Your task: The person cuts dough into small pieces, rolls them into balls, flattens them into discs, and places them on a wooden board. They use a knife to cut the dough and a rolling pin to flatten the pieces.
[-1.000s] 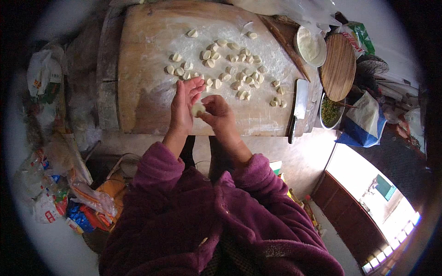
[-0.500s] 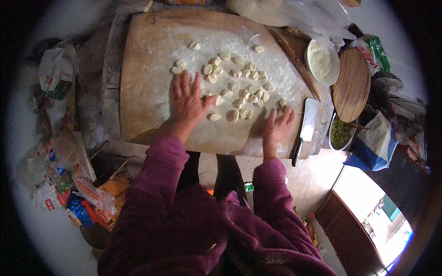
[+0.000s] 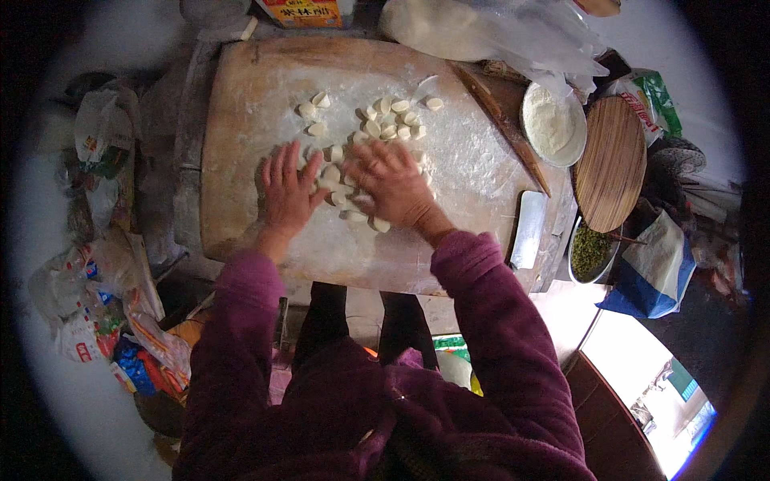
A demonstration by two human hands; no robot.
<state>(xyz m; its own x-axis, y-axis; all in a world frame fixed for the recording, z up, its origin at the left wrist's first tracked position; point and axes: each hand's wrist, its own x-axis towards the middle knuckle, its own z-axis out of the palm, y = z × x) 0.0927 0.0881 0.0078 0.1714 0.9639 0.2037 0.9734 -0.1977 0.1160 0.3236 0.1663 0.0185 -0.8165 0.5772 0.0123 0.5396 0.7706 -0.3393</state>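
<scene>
Many small pale dough pieces (image 3: 399,105) lie scattered on a flour-dusted wooden board (image 3: 337,264). My left hand (image 3: 287,192) is spread palm down at the left side of the cluster, its thumb next to some pieces. Over the middle of the cluster, my right hand (image 3: 393,183) lies palm down with its fingers stretched out, slightly blurred, and it hides several pieces. No dough shows gripped in either hand. A cleaver (image 3: 528,228) rests on the board's right side. Farther back on that side lies a wooden rolling pin (image 3: 504,122).
Right of the board stand a bowl of flour (image 3: 552,120), a round wooden disc (image 3: 611,164) and a bowl of chopped green filling (image 3: 592,244). A clear plastic bag (image 3: 489,36) lies along the far edge. Plastic packages (image 3: 136,321) are piled at the lower left.
My right hand has moved left from beside the cleaver onto the dough pieces. My left hand has shifted slightly left, and the right-hand pieces are gathered leftward. The view has shifted a little.
</scene>
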